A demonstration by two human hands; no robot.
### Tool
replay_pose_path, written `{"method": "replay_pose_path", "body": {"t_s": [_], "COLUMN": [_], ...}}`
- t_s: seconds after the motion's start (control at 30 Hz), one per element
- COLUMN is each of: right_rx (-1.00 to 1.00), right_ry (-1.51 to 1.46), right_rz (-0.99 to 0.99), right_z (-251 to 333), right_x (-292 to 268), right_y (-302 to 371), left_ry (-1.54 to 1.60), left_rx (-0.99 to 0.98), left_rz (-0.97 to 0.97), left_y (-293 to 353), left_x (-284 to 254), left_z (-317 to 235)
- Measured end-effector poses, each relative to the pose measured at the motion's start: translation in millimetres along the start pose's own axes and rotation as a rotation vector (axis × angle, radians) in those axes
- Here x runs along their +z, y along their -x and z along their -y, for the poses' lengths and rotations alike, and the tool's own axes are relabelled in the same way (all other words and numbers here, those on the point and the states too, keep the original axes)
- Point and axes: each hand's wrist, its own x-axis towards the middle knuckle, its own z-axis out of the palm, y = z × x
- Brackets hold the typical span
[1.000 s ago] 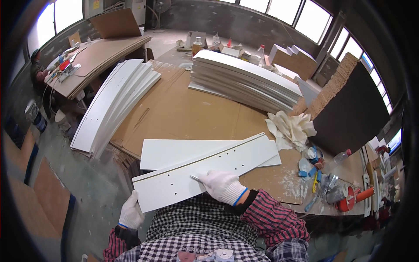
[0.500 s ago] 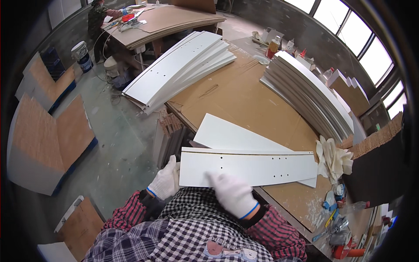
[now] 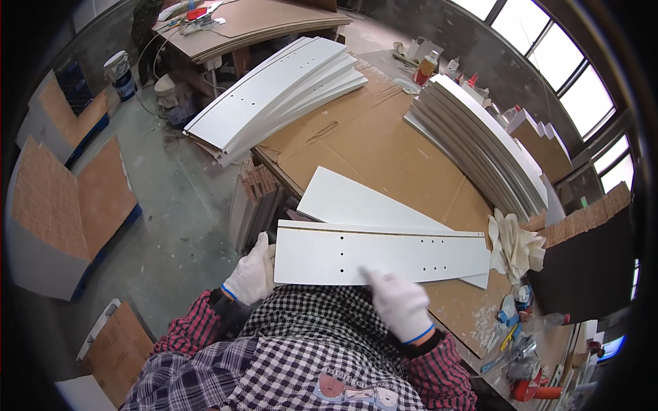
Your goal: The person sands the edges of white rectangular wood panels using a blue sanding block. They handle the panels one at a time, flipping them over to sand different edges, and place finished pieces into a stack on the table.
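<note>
A white drilled board, with a dark groove along its far edge and several small holes, lies crosswise in front of me. My left hand, in a white knitted glove, holds its left end with the thumb upright at the edge; the other fingers are partly hidden. At the near edge, right of the middle, is my gloved right hand. Its fingertips are smeared by motion, so I cannot tell whether it holds anything. Under the drilled board, a second white board lies at an angle on the brown-topped table.
Fanned white drilled boards lie at the table's far left, and a tall stack of white boards at its right. A crumpled cloth and scattered tools sit on the right. Bare wooden panels stand on the floor at left.
My right hand has moved right along the board's near edge, uncovering another hole. The left hand keeps its place at the board's end. The whole view has shifted slightly.
</note>
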Motion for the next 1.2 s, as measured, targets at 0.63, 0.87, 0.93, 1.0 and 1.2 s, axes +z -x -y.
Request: {"method": "replay_pose_path", "body": {"t_s": [0.63,0.87,0.93,1.0,1.2], "right_rx": [0.952,1.104,1.023,0.904,1.159], "right_ry": [-0.188,-0.109,-0.211,-0.325,-0.225], "right_rz": [-0.039,-0.076,-0.091,-0.051,-0.210], "right_z": [-242.4,-308.7,-290.2,-271.2,-275.4], "right_x": [14.4,10.4,11.5,14.0,17.0], "right_y": [0.6,65.1,64.5,63.6,103.6], "left_ry": [-0.223,-0.174,-0.179,-0.177,-0.167], "left_rx": [0.039,-0.001,-0.047,-0.047,-0.010], "left_rz": [0.087,0.065,0.106,0.115,0.116], "left_y": [2.2,3.9,1.3,-2.3,-10.8], "left_x": [-1.7,-2.9,-8.5,-9.7,-3.9], "left_z": [-1.1,1.0,0.3,1.6,5.7]}}
